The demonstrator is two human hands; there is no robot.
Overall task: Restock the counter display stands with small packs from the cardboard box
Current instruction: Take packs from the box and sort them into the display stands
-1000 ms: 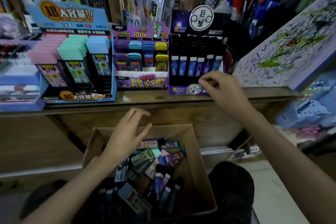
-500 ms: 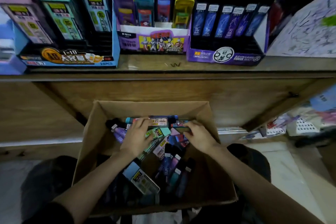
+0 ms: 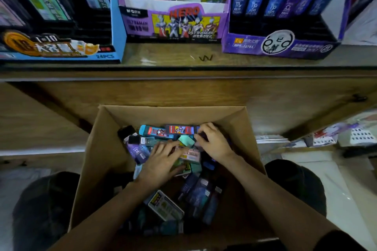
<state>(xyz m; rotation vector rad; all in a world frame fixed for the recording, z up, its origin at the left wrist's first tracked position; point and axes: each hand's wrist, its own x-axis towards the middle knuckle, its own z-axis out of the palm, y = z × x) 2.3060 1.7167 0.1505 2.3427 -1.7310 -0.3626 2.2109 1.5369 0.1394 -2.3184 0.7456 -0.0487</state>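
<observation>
An open cardboard box (image 3: 102, 149) sits on my lap, holding several small packs in teal, purple, blue and black. My left hand (image 3: 161, 163) lies on the heap with its fingers spread over a pink-and-white pack (image 3: 190, 155) and a teal pack (image 3: 186, 140). My right hand (image 3: 214, 142) is at the box's far right, fingers curled round a dark purple pack (image 3: 204, 137) beside a blue-red pack (image 3: 180, 129). On the counter stand three display stands: blue (image 3: 61, 51), purple hero-print (image 3: 175, 24) and dark purple (image 3: 279, 44).
The wooden counter edge (image 3: 183, 75) runs across just beyond the box. More stationery packets (image 3: 346, 134) lie on a lower shelf at right. My dark-clothed knees (image 3: 40, 210) flank the box.
My right hand came down from the dark purple stand into the box, and my left hand dropped onto the packs. The view tilted down and closer; both hands have shifted among the packs.
</observation>
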